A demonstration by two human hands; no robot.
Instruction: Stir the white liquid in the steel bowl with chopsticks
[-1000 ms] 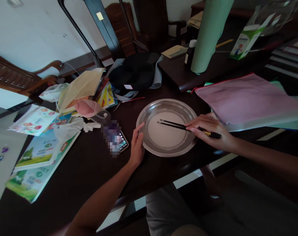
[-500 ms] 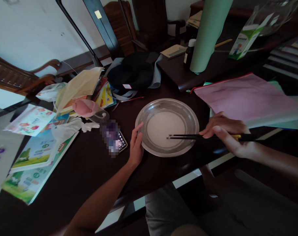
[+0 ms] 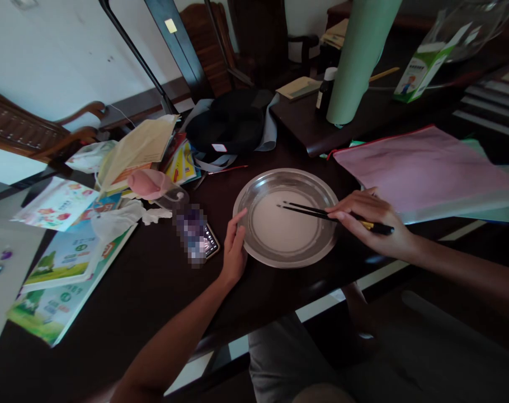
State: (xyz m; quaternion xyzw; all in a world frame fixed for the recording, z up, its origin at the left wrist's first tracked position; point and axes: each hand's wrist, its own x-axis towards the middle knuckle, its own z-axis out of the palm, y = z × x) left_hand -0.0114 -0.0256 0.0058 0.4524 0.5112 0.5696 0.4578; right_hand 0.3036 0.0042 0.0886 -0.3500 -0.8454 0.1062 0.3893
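Note:
A round metal plate (image 3: 321, 193) with a white layer in its bottom lies on the dark table. My right hand (image 3: 374, 224) is closed round a pair of black chopsticks (image 3: 309, 210), whose tips reach over the white middle of the plate. My left hand (image 3: 233, 249) rests against the plate's left rim, fingers curled along it, holding the plate steady.
A phone (image 3: 196, 235) lies just left of my left hand. Books and papers (image 3: 65, 257), a pink object (image 3: 147, 183) and a black bag (image 3: 233, 123) crowd the left and back. A pink folder (image 3: 422, 165) lies at right, a green cylinder (image 3: 355, 61) behind.
The chopsticks swung from the plate's near edge back up and left over its middle, and my right hand moved inward with them. My left hand stayed on the rim.

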